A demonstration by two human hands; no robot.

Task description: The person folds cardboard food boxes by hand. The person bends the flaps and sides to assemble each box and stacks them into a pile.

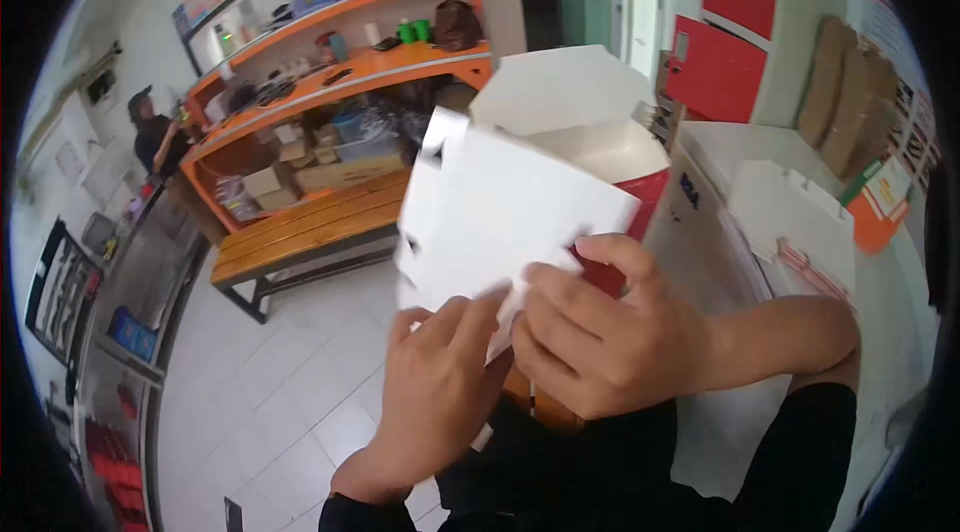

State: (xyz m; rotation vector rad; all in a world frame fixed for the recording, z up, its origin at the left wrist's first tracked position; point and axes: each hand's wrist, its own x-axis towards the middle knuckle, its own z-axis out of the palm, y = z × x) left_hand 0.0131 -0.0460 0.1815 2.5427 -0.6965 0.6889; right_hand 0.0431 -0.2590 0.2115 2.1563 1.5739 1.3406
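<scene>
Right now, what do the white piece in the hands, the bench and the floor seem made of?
White piece: likely paperboard, smooth and apparently matte, judging by its thin, cut edges.
Bench: probably varnished wood, being slatted and orange-brown with a slight sheen.
Floor: seemingly tile, possibly glazed, pale, with straight joint lines.

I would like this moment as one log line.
left hand: holds white cardboard piece, near edge | right hand: holds same piece | red box: open, beyond it

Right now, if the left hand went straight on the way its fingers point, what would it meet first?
The white die-cut cardboard blank, which the left hand touches at its lower edge. Beyond it, the open red box looks next, though depth is unclear.
</scene>
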